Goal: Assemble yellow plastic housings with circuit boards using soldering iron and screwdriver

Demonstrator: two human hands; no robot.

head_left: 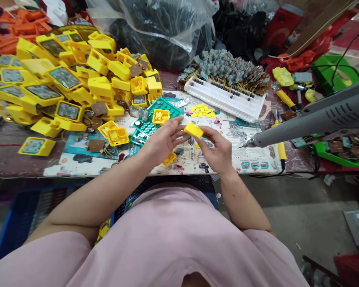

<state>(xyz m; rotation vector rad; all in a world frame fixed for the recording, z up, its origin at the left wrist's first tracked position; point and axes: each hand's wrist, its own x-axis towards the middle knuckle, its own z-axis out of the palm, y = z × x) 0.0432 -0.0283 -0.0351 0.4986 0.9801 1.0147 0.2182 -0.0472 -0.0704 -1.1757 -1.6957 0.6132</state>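
Observation:
Between the thumb and fingers of my right hand (215,149) is a small yellow plastic casing (193,130), lifted above the printed sheet. My left hand (170,137) is just left of it, fingers stretched out and apart, the tips close to the casing; whether they touch it I cannot tell. Behind my left hand an opened yellow housing (160,116) rests on a teal ridged tray (164,104). Another yellow part (169,159) lies partly under my left hand. A pair of yellow shells (113,133) sits further left on the sheet.
A large heap of yellow housings (68,79) fills the left. Small yellow pieces (202,111) lie ahead, before a white rack (227,99) with wired circuit boards behind it. From the right a grey electric screwdriver (302,123) reaches in, above loose screws (237,133). Green bins (338,155) stand right.

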